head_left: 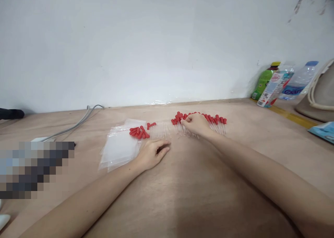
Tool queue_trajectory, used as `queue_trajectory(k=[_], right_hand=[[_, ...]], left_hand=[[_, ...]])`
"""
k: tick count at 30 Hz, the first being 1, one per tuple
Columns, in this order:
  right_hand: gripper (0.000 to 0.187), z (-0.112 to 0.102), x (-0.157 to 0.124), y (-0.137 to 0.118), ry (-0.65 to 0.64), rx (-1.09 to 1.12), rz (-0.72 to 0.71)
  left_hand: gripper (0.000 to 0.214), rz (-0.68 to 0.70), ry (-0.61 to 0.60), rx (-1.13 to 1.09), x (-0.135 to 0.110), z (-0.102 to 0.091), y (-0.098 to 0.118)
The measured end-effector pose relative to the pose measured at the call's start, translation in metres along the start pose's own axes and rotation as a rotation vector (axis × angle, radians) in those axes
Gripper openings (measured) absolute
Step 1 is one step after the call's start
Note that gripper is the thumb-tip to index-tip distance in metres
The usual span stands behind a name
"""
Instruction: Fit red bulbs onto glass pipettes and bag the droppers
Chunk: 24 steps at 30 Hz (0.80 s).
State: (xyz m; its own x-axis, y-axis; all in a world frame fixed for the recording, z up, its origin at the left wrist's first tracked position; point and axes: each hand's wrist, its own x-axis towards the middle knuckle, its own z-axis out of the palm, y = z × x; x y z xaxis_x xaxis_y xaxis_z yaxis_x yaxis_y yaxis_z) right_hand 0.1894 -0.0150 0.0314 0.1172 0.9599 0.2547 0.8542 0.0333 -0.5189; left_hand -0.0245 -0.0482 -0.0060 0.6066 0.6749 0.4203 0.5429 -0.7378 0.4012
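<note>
Right hand (196, 124): pinching droppers (212, 126), 12 o'clock.
Left hand (151, 153): open, empty; bags (120, 149) at 9 o'clock.
Handling: light, probably brittle; take by bulbs (220, 119).

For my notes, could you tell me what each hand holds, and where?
Right hand touches droppers at their red ends, grip unclear; left hand holds nothing.

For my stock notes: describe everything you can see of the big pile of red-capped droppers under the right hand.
The pile of droppers lies flat on the brown table in a loose row. Each has a red bulb, rubbery-looking, toward the wall, and a thin clear tube toward the person. The right hand rests on its left part, fingers curled among them. Too blurred to count.
</note>
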Motion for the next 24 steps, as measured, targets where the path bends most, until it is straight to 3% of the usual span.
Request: queue_trajectory(k=[4, 9, 16, 21, 24], right_hand=[[0.032, 0.023, 0.01, -0.02, 0.02, -0.209, -0.03], [0.035, 0.041, 0.016, -0.026, 0.034, -0.291, -0.043], [0.036, 0.046, 0.018, -0.018, 0.008, -0.342, -0.054], [0.037, 0.045, 0.012, -0.026, -0.007, -0.336, -0.124], [0.031, 0.048, 0.007, -0.035, -0.021, -0.331, -0.17]], left_hand=[[0.021, 0.031, 0.001, -0.014, 0.0, 0.0, -0.001], [0.02, 0.06, -0.002, -0.027, 0.0, -0.001, 0.001], [0.02, 0.066, -0.009, -0.022, 0.001, -0.001, -0.001], [0.02, 0.062, -0.017, -0.025, 0.0, 0.0, 0.0], [0.018, 0.04, 0.066, 0.044, 0.001, -0.003, 0.001]])
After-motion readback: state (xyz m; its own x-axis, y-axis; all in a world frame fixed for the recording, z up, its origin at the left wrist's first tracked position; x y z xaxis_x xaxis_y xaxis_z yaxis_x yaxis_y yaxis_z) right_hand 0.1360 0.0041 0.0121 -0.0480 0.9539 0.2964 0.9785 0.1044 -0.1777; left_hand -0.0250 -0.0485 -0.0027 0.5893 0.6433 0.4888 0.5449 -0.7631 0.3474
